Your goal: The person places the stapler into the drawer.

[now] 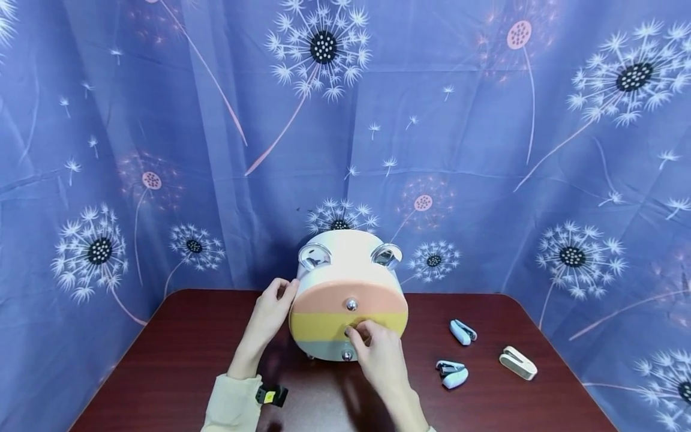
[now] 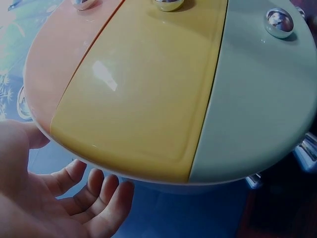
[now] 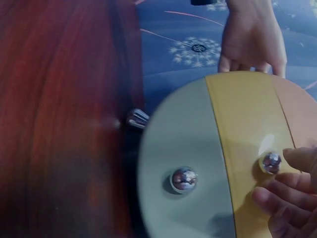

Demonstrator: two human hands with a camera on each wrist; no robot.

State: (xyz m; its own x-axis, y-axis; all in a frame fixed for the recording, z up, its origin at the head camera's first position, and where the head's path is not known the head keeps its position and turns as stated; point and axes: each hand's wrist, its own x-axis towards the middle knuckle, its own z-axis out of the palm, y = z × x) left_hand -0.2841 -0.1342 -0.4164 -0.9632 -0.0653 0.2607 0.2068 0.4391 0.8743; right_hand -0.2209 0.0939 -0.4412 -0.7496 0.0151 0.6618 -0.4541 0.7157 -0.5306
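At the table's (image 1: 189, 336) twelve o'clock stood the glossy box (image 1: 324, 327), seemingly stiff, light and best braced by its sides. The left hand (image 1: 272, 309), loose-fingered, touched ten o'clock; whether the right hand (image 1: 379, 357) pinched the slick middle knob (image 3: 271, 162) was unclear.

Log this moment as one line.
left hand: at side of cabinet; right hand: at knob on yellow panel; staplers: three, right of cabinet
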